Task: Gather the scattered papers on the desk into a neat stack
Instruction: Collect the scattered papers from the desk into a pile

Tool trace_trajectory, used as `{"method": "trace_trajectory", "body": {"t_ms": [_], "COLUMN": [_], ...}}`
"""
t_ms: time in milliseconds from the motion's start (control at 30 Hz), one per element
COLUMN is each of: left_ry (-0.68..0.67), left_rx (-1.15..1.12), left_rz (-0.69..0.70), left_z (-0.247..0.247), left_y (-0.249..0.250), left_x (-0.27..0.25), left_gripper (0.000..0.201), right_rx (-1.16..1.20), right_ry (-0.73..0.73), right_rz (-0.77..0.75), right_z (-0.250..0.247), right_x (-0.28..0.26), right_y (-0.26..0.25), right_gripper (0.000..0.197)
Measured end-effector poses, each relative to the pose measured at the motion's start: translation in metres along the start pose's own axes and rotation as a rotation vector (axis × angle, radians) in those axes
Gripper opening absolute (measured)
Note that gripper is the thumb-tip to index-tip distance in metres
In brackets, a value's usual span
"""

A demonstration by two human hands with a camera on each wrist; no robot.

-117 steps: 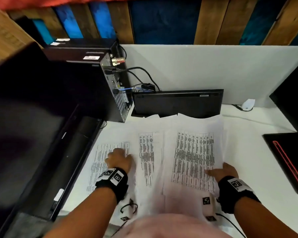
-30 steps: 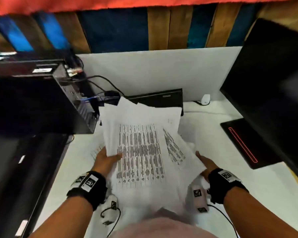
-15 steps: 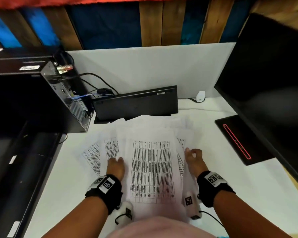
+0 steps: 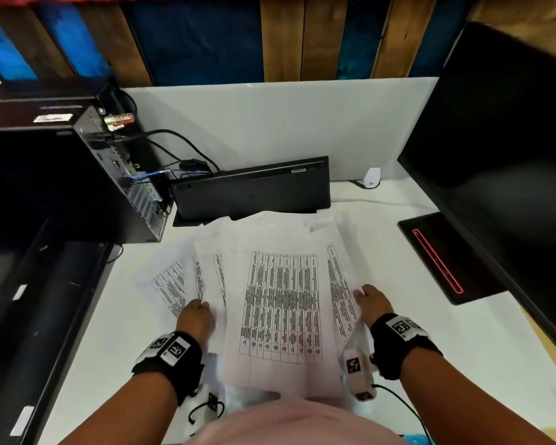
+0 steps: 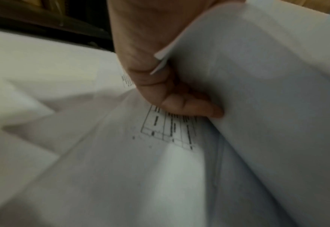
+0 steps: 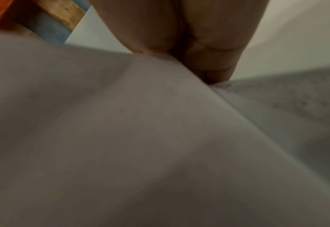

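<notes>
left hand point(image 4: 196, 319) at the left edge of the papers point(image 4: 283, 303); in the left wrist view its fingers point(image 5: 191, 107) curl under a lifted sheet edge, thumb side above, pinching it. right hand point(image 4: 373, 302) at the right edge of the same pile, fingers tucked beneath the sheets; the right wrist view is blurred, so i cannot tell whether it clamps or merely props them. papers lie fanned and overlapping at the middle of the white worktop point(image 4: 463, 348), printed tables face up, side sheets skewed, left ones splayed outward. behind the pile: black keyboard point(image 4: 254, 191) propped on edge. computer tower point(image 4: 87, 175) at far left with cables. dark monitor point(image 4: 501, 149) at right, its base point(image 4: 446, 255) well clear of the sheets.
</notes>
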State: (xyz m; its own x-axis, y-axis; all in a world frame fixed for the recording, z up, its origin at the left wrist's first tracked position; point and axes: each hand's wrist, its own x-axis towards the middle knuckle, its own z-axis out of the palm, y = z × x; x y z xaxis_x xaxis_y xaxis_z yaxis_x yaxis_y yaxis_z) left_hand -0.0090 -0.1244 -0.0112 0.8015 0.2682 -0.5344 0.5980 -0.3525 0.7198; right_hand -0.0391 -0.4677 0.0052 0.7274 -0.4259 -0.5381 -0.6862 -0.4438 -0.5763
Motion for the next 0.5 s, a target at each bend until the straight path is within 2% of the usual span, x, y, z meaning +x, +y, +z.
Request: {"method": "trace_trajectory", "body": {"t_ms": [67, 100, 167, 233, 267, 300, 333, 367, 400, 433, 467, 500], "left_ry": [0.019, 0.047, 0.068, 0.007, -0.078, -0.153, -0.213, -0.243, -0.265, -0.290, -0.312, -0.315], "left_rx": [-0.101, -0.119, -0.097, 0.099, 0.261, 0.399, 0.503, 0.567, 0.636, 0.670, 0.679, 0.669], "left_rz": [-0.012, -0.020, 0.001, 0.071, 0.090, 0.104, 0.126, 0.131, 0.149, 0.150, 0.167, 0.139], "left_z": [-0.002, -0.001, -0.009, -0.016, -0.019, -0.021, -0.021, -0.019, -0.016, -0.012, -0.009, -0.008], "left_y": [-0.005, -0.017, -0.006, 0.001, 0.003, 0.004, 0.005, 0.006, 0.008, 0.013, 0.015, 0.016], "left_x": [0.002, 0.016, 0.003, -0.006, -0.010, -0.012, -0.013, -0.014, -0.017, -0.021, -0.022, -0.022], "left_gripper": [0.012, 0.012, 0.012, 0.005, 0.008, 0.021, 0.031, 0.035, 0.028, 0.014, 0.006, 0.006], "right_rx": [0.015, 0.024, 0.051, 0.054, 0.073, 0.084, 0.086, 0.039, -0.018, -0.081, -0.114, -0.142], "right_ry": [0.010, 0.020, 0.020, 0.035, 0.030, 0.012, -0.004, -0.047, -0.091, -0.121, -0.140, -0.148], "right_rz": [0.028, 0.046, 0.087, 0.087, 0.079, 0.066, 0.037, 0.011, -0.014, -0.020, -0.009, -0.016], "right_z": [0.003, 0.004, 0.004, 0.003, 0.004, 0.006, 0.008, 0.010, 0.012, 0.013, 0.012, 0.011], "right_x": [-0.002, -0.002, -0.002, -0.004, -0.002, -0.001, -0.002, -0.002, -0.005, -0.006, -0.008, -0.009], "right_y": [0.003, 0.006, 0.014, 0.019, 0.021, 0.023, 0.022, 0.020, 0.015, 0.011, 0.005, 0.002], "right_gripper": [0.040, 0.040, 0.041, 0.043, 0.044, 0.043, 0.037, 0.020, 0.014, 0.030, 0.037, 0.033]}}
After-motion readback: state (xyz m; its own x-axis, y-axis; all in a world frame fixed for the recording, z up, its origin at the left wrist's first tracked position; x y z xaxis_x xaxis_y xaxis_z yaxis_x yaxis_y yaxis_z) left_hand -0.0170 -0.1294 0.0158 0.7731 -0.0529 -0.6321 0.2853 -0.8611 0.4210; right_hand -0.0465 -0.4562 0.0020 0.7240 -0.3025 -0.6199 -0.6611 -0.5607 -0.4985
